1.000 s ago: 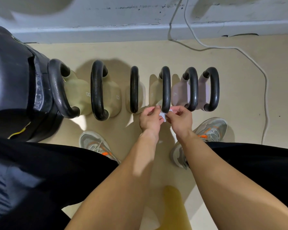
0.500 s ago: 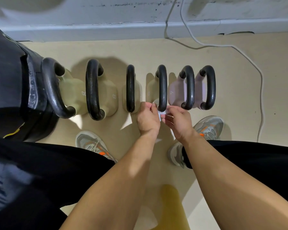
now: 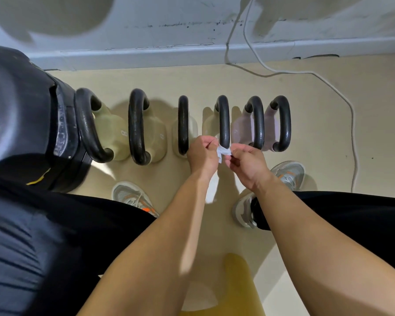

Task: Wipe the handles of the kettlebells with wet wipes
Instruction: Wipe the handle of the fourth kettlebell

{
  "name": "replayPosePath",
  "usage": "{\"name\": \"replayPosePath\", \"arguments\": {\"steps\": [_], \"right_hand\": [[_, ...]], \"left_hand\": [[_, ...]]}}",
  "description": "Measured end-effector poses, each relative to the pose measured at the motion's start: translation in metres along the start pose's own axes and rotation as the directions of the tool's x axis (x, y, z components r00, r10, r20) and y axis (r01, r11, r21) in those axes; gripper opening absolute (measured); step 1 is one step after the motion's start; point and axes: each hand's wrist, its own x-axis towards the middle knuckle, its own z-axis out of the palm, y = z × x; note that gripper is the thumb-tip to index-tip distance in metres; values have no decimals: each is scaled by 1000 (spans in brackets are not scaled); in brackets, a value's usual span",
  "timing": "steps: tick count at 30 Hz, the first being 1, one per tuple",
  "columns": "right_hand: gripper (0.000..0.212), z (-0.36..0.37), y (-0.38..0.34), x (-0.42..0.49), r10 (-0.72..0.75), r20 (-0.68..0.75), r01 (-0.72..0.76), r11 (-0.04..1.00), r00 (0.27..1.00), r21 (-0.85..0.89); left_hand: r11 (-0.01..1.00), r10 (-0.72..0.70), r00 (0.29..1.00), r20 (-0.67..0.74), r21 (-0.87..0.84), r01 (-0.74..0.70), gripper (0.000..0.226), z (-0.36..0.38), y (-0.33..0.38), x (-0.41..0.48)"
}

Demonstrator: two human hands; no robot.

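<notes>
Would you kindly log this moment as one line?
wet wipe: at near end of fourth-from-left handle | left hand: pinches wipe | right hand: pinches wipe

The person wears loose, plain black legwear (image 3: 342, 208) over both thighs. On the legwear's left side, nearer the wearer, hangs a dark blue-grey top (image 3: 14, 258), creased in soft horizontal folds. Beyond the legwear's hems are grey mesh trainers with pale soles and orange accents, the left shoe (image 3: 132, 197) and the right shoe (image 3: 290, 173). Both forearms are bare down to the left grip (image 3: 202, 156) and the right grip (image 3: 249, 163).
</notes>
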Motion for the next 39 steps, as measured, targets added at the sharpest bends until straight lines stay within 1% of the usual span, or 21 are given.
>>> {"name": "replayPosePath", "arguments": {"steps": [3,5,7,9,11,14,17,21,23,24,27,31,35,38,39], "right_hand": [[25,-2,1,1,-46,19,48,994,999,-100],[28,-2,6,4,-82,8,82,973,997,-214],[26,-3,12,11,-99,-24,87,950,995,-299],[19,-5,17,21,-105,-43,84,934,994,-348],[16,-4,20,30,-110,-63,78,923,992,-378],[27,0,21,39,-130,-97,78,906,987,-415],[25,0,22,44,-134,-110,68,884,985,-463],[21,-1,20,41,-89,-130,24,901,987,-433],[20,-1,15,37,-107,-128,43,906,986,-421],[18,0,13,33,-132,-126,65,899,983,-433],[15,0,7,18,-192,-121,123,894,974,-430],[26,8,-13,6,-233,-131,174,920,964,-351],[26,20,-42,3,-250,-136,192,921,959,-340],[17,23,-51,2,-238,-143,181,928,961,-327],[15,23,-51,3,-240,-148,184,930,959,-319]], "left_hand": [[999,-24,1000,-6,-36,23,10,0,-3,0],[999,-37,999,-19,17,37,13,1,-9,0],[997,-43,999,-25,69,45,14,4,-16,4],[991,-35,999,-33,130,39,14,8,-19,7],[983,-37,998,-54,177,46,16,11,-21,11],[973,-42,996,-74,224,58,17,15,-23,16],[973,-73,994,-87,212,91,18,20,-20,18],[987,-153,986,-73,34,155,19,17,-15,17],[984,-172,984,-52,-50,169,25,14,-14,15],[984,-168,984,-52,-64,164,27,13,-12,13],[989,-129,990,-64,-78,124,26,8,-3,3],[998,-40,996,-83,-56,36,25,1,22,0],[999,-25,1000,-5,-25,25,33,-8,43,16],[996,-36,996,79,-80,43,23,-17,47,24],[994,-21,995,98,-107,31,21,-20,49,25]]}}
